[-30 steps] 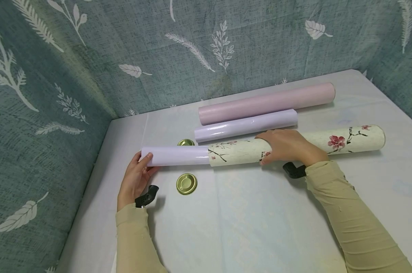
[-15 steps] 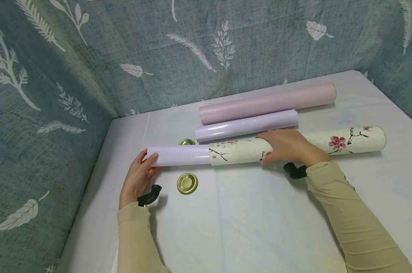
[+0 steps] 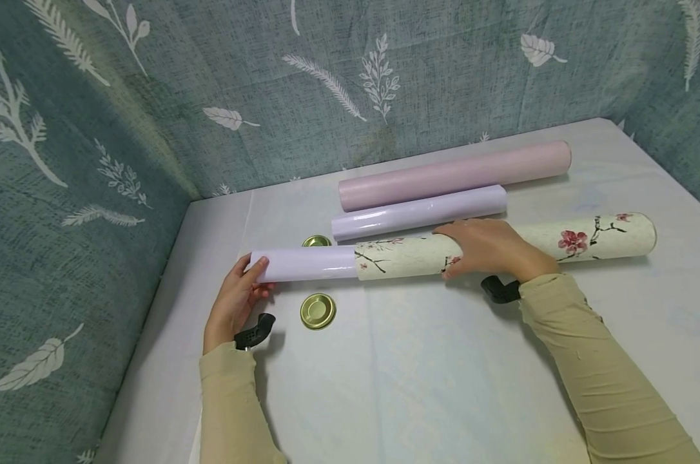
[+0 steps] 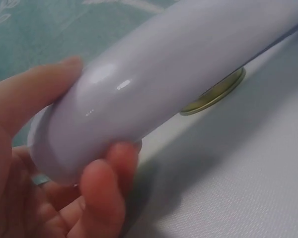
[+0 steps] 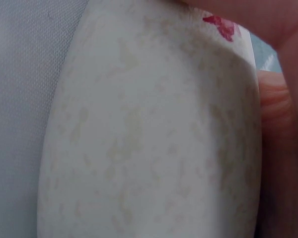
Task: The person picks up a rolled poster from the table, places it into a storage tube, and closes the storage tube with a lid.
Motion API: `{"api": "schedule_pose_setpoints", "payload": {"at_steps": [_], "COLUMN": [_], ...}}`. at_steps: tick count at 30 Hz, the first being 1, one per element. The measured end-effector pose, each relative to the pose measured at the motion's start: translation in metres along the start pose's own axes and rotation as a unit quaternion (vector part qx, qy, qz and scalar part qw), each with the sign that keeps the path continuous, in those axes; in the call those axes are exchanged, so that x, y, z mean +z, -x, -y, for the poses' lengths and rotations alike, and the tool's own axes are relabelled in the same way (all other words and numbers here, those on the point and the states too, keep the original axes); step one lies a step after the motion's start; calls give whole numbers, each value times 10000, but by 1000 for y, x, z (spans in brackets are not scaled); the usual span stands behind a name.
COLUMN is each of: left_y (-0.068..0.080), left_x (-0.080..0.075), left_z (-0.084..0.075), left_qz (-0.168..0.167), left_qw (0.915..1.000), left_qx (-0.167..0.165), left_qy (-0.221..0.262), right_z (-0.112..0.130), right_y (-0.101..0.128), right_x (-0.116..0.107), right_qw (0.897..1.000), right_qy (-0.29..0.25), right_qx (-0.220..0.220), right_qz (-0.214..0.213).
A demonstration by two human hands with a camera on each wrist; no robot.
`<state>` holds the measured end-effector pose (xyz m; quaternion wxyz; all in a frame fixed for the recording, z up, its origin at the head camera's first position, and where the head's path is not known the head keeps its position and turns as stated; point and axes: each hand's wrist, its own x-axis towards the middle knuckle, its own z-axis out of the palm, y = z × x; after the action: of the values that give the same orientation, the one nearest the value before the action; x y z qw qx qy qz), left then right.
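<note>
Lavender roll (image 3: 303,265) lies at centre frame, partly inside the flowered tube (image 3: 593,238). Left hand (image 3: 234,306) pinches its free end; right hand (image 3: 492,248) wraps the tube. Probably mid-insertion or withdrawal; next needs a straight slide along the tube's axis.

glossy lilac roll (image 3: 303,265), matt speckled tube (image 3: 408,256)
</note>
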<state>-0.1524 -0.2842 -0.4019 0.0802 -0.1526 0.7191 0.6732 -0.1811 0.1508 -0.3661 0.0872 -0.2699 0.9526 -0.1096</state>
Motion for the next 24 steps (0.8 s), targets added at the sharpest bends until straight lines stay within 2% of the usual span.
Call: {"api": "schedule_pose_setpoints", "payload": {"at_steps": [6,13,20,24], "left_y": [2,2,3,4], "left_x": [1,0,0,1], "left_z": [-2,-1,0,-1], "left_qz": [53,159,336,396], "left_qw": [9999,9998,9990,9987], "left_qx": [80,-33,140,100], "left_qy": [-98,-128,-259,-300], "right_z": [-1,-2,-3,-3], "right_y": [0,-1,-1,-1], "right_x": [0,2,3,3], "right_qw": [10000,10000,10000,10000], "right_qy": [6,-24,-39,-19], "right_qx": [-21,9,-55,-49], "right_qz": [-11,-56,-67,-53]}}
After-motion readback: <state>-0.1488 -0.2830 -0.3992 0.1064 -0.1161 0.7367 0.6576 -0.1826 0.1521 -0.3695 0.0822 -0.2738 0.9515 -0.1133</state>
